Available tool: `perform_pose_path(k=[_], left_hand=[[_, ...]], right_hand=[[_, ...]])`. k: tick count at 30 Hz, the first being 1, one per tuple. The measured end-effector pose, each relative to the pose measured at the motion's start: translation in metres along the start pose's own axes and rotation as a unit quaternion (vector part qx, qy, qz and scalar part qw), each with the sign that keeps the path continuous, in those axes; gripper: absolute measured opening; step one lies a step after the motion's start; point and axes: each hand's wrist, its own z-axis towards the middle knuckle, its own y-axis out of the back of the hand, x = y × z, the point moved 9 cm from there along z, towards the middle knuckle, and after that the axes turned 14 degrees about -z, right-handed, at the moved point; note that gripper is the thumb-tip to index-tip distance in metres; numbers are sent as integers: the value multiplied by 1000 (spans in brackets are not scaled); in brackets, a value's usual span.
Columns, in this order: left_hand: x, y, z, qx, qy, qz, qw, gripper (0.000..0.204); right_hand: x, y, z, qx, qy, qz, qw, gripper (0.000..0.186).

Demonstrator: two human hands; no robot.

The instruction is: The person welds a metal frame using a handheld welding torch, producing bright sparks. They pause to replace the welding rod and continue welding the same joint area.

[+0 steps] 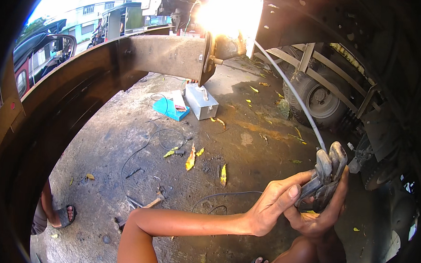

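Both my hands are up at the right, closed around a dark welding electrode holder (325, 172). My left hand (275, 202) grips its near-left side, thumb uppermost, with the forearm reaching across from the lower left. Around the other side wraps my right hand (331, 209), partly hidden behind the holder and my left hand. From the holder's jaws a long grey welding rod (294, 93) slants up and left to the metal frame. A glaring white light (229, 15) burns near the rod's far end and washes out that spot, so the rod's tip cannot be made out.
A thick steel beam (167, 52) with a protruding bolt (217, 61) curves across the left. On the ground are a silver metal box (201, 103), a blue box (170, 110), a hammer (155, 202) and cables (124, 163). Truck wheels (321, 98) stand right; another person's sandalled foot (66, 217) is left.
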Motion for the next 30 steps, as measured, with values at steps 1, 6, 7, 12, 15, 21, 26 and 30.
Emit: perform_pose_path(k=[1, 6, 7, 12, 15, 21, 26, 30], left_hand=[[1, 0, 0, 1, 0, -5, 1000, 66], [3, 2, -1, 1, 7, -12, 1000, 66], [4, 3, -2, -12, 19, -1, 1000, 66], [-2, -6, 4, 20, 7, 11, 1000, 69], [-2, -6, 3, 19, 18, 0, 1000, 69], [0, -2, 1, 13, 21, 10, 1000, 70], [2, -1, 0, 10, 28, 4, 1000, 69], [3, -1, 0, 8, 28, 3, 1000, 69]], right_hand=[[0, 0, 0, 0, -1, 1, 1000, 93], [0, -2, 1, 10, -4, -3, 1000, 93], [-1, -3, 1, 18, -13, 1, 1000, 93], [-6, 2, -11, 3, -10, -7, 1000, 104], [-12, -4, -15, 36, -33, 30, 998, 105], [0, 1, 1, -1, 21, -8, 1000, 99], [-2, 0, -1, 5, 6, -9, 1000, 99], [-2, 0, -1, 1, 3, -15, 1000, 99]])
